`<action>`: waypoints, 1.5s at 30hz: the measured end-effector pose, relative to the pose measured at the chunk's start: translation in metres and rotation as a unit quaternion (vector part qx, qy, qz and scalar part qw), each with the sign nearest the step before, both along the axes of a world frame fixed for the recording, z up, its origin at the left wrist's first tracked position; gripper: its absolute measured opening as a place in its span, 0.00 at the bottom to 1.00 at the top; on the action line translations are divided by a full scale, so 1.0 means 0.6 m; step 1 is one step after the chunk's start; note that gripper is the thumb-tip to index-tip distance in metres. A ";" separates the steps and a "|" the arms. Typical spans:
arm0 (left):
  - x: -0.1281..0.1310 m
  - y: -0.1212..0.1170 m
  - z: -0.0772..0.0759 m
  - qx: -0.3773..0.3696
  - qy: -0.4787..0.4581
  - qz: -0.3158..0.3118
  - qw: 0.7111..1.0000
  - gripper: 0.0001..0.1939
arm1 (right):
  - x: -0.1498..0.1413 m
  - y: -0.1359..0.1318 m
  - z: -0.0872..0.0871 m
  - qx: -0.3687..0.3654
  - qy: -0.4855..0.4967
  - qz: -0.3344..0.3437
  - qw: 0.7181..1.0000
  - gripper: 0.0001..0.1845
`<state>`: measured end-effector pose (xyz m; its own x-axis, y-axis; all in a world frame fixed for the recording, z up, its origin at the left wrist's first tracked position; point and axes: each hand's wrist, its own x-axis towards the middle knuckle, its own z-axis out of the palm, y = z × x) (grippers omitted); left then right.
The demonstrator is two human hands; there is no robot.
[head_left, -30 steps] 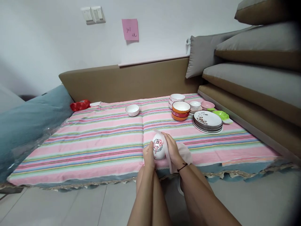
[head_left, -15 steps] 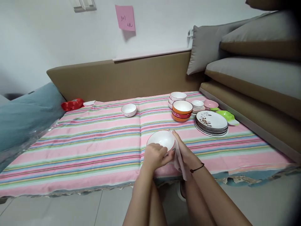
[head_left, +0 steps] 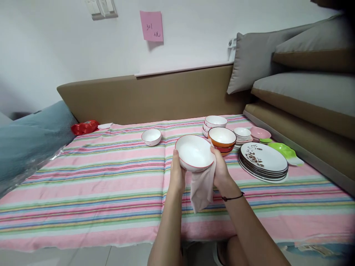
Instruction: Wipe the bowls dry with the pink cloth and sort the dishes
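A white bowl with a red rim is held upright above the striped cloth, mouth facing me. My left hand grips its left side with fingers closed under it. My right hand clasps the right side and pinches a pale pink rag that hangs down below the bowl.
A small white bowl stands alone further back. To the right are stacked orange and red bowls, white bowls, small dishes, a pink dish, a pile of patterned plates and a green dish. Sofa cushions rise at right.
The bowl was turned from bottom-toward-me to mouth-up, then lifted forward and higher over the cloth. Both hands stayed on it, and the rag now dangles beneath.
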<state>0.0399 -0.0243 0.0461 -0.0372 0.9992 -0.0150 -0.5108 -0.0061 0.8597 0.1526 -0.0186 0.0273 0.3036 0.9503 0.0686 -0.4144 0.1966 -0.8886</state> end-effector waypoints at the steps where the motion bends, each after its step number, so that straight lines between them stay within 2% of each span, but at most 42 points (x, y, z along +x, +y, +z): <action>1: 0.003 0.001 -0.010 -0.007 -0.027 -0.024 0.999 0.30 | -0.004 0.004 -0.005 -0.033 0.040 -0.008 0.999 0.26; 3: 0.005 0.001 -0.029 -0.003 -0.032 -0.003 0.999 0.29 | -0.014 0.008 -0.016 -0.103 0.129 -0.023 0.986 0.23; 6: 0.007 -0.002 -0.045 -0.005 -0.024 0.028 0.999 0.28 | -0.026 0.004 -0.027 -0.085 0.133 -0.090 0.983 0.22; 8: 0.008 -0.003 -0.049 -0.017 -0.039 0.042 0.998 0.27 | -0.033 -0.005 -0.029 -0.046 0.071 -0.123 0.989 0.22; 11: 0.002 -0.002 -0.056 -0.046 -0.050 0.100 0.993 0.28 | -0.039 -0.021 -0.032 0.018 -0.092 -0.136 0.986 0.22; 13: -0.009 0.001 -0.064 -0.044 -0.033 0.140 0.989 0.28 | -0.043 -0.032 -0.037 0.089 -0.235 -0.114 0.961 0.20; 15: -0.025 0.004 -0.072 -0.006 0.009 0.162 0.987 0.26 | -0.046 -0.042 -0.045 0.159 -0.371 -0.078 0.912 0.16; 17: -0.041 0.008 -0.077 0.042 0.060 0.166 0.983 0.24 | -0.049 -0.049 -0.051 0.192 -0.462 -0.044 0.865 0.15; 22: -0.068 0.014 -0.071 0.087 0.154 0.198 0.964 0.23 | -0.053 -0.067 -0.042 0.244 -0.526 0.061 0.812 0.18; 24: -0.076 0.017 -0.067 0.099 0.185 0.208 0.955 0.23 | -0.056 -0.071 -0.035 0.269 -0.534 0.107 0.794 0.24; 26: -0.085 0.020 -0.065 0.118 0.211 0.204 0.949 0.23 | -0.061 -0.071 -0.036 0.278 -0.541 0.127 0.783 0.30; 30: -0.110 0.024 -0.064 0.128 0.246 0.175 0.945 0.25 | -0.070 -0.059 -0.063 0.228 -0.594 0.103 0.765 0.24; 33: -0.124 0.026 -0.059 0.108 0.278 0.097 0.950 0.25 | -0.070 -0.051 -0.090 0.186 -0.658 0.083 0.724 0.27; 35: -0.129 0.028 -0.056 0.095 0.304 0.048 0.947 0.24 | -0.071 -0.051 -0.099 0.161 -0.679 0.090 0.711 0.29; 36: -0.130 0.029 -0.055 0.089 0.314 0.035 0.945 0.24 | -0.072 -0.054 -0.099 0.152 -0.679 0.099 0.711 0.27; 38: -0.130 0.031 -0.056 0.080 0.326 0.034 0.941 0.23 | -0.077 -0.062 -0.091 0.150 -0.655 0.121 0.730 0.23; 40: -0.129 0.034 -0.059 0.074 0.323 0.059 0.942 0.23 | -0.082 -0.072 -0.077 0.174 -0.600 0.144 0.768 0.19; 45: -0.126 0.038 -0.065 0.068 0.259 0.109 0.957 0.24 | -0.082 -0.085 -0.049 0.218 -0.392 0.167 0.878 0.18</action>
<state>-0.0355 -0.0017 0.0073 -0.2124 0.9584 0.1906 0.0089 -0.1932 0.9811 0.1032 -0.0698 -0.0021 -0.2908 0.8088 0.5111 0.1917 0.5726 -0.7971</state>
